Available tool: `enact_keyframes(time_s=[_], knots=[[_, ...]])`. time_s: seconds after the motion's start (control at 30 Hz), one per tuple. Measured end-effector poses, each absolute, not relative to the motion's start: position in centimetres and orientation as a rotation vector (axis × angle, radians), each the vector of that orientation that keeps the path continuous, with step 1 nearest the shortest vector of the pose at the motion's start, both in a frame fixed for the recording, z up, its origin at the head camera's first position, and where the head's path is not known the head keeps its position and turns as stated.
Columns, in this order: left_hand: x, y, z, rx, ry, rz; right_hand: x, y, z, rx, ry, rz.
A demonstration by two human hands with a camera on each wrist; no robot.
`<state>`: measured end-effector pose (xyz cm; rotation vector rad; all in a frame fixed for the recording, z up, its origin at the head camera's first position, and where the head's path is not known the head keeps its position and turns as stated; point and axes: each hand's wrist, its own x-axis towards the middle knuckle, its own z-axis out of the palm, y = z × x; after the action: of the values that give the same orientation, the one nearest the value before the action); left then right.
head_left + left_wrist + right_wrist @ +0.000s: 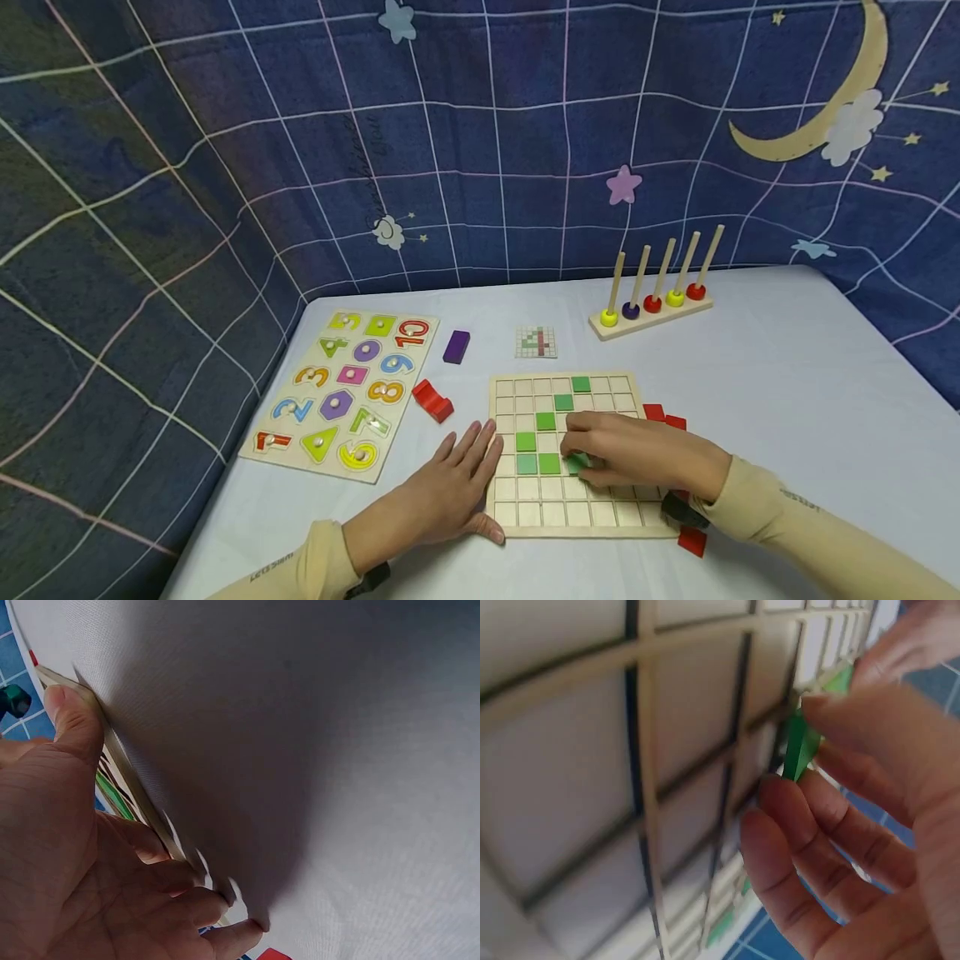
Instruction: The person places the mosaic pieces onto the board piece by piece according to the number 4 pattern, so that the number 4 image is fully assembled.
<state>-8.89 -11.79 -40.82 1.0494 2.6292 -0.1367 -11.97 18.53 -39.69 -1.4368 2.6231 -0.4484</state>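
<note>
A wooden grid board (562, 515) lies on the white table, with several green square tiles (545, 422) set in its cells. My right hand (637, 450) is over the board's middle and pinches a green tile (799, 746) between thumb and fingers, tilted against the grid in the right wrist view. At the board's left edge rests my left hand (453, 492), its fingers extended and its thumb at the near corner. In the left wrist view, the left thumb (71, 712) touches the board's rim. The right hand partly hides its tile in the head view.
Red tiles (692, 542) lie along the board's right side, partly under the right forearm. Behind the board is a small pattern card (536, 342). A number puzzle (345, 392), a purple block (456, 347) and a red curved block (432, 401) sit left. A peg stand (652, 317) stands back right.
</note>
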Motion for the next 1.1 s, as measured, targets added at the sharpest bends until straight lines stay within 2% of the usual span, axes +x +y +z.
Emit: enact_keyframes(time_s=[0.67, 1.1], knots=[[-8.9, -11.7, -40.7, 1.038, 2.632, -0.150, -11.8, 17.1, -40.6, -1.268, 2.700, -0.488], [-8.8, -11.7, -40.7, 1.051, 2.630, -0.178, -12.5, 21.0, -39.8, -1.308, 2.708, -0.662]])
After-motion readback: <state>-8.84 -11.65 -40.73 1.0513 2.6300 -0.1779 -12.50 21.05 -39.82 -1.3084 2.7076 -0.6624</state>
